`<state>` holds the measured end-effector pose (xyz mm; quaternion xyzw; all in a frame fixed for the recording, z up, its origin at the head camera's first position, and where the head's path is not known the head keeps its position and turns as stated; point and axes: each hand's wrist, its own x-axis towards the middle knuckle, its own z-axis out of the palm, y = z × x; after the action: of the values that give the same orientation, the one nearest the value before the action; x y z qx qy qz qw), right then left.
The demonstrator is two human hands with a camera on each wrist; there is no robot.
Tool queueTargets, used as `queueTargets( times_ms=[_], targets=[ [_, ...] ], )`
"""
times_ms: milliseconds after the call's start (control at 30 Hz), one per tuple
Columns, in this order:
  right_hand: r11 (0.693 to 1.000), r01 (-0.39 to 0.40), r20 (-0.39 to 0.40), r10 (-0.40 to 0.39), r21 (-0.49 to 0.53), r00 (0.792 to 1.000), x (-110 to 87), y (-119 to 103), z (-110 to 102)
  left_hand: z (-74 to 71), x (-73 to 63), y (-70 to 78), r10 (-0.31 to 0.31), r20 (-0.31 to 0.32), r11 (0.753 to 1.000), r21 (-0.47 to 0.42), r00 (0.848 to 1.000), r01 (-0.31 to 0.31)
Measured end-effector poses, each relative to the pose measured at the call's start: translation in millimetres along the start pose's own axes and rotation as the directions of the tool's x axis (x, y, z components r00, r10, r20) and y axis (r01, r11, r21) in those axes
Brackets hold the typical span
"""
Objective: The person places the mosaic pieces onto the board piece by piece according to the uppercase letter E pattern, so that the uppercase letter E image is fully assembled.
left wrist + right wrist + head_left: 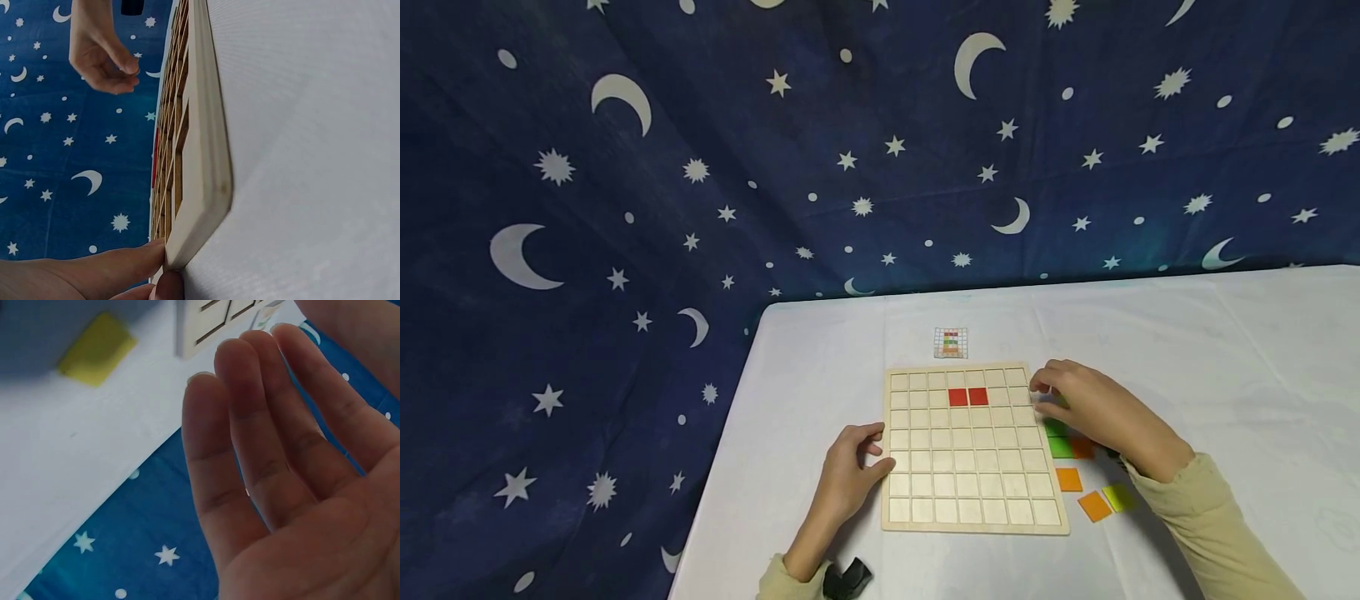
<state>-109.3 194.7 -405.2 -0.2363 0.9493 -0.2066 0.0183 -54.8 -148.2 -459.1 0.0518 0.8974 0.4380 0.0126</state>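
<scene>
A wooden grid board (970, 450) lies on the table with two red tiles (958, 397) side by side in its second row. My left hand (847, 468) holds the board's left edge, its thumb on the rim and its other fingers bent against the side. In the left wrist view, the thumb and finger (119, 270) meet the rim near a corner. Beside the board's upper right edge hovers my right hand (1093, 404), fingers loosely bent. Its palm and fingers (259, 437) hold nothing in the right wrist view.
Loose tiles lie right of the board: green (1061, 448), orange (1069, 480) and yellow (1118, 498), some partly under the right hand. A small printed pattern card (951, 342) lies behind the board. A dark blue curtain (880, 150) with moons and stars hangs behind the white table (1262, 375).
</scene>
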Motion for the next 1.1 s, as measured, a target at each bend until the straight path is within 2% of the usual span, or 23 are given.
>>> queueTargets(
  times_ms=[167,567,900,1100],
  targets=[
    [0.999,-0.034,0.022,0.034,-0.023,0.999,-11.1,8.9,-0.4,0.2,-0.2,-0.1,-0.001,0.001,1.0,0.002,1.0,0.001],
    [0.996,-0.043,0.037,0.046,-0.073,0.998,-39.3,32.3,-0.2,0.3,-0.1,-1.2,-0.001,0.0,1.0,-0.011,1.0,0.001],
    [0.995,-0.095,0.153,0.099,-0.035,0.983,-50.3,45.7,-0.3,1.2,0.2,-0.8,-0.001,-0.007,1.0,-0.007,1.0,0.001],
    [0.992,-0.12,0.168,0.126,-0.045,0.978,-53.8,48.8,2.6,1.1,-0.3,-0.1,-0.006,-0.007,1.0,-0.004,1.0,0.006]
  ],
)
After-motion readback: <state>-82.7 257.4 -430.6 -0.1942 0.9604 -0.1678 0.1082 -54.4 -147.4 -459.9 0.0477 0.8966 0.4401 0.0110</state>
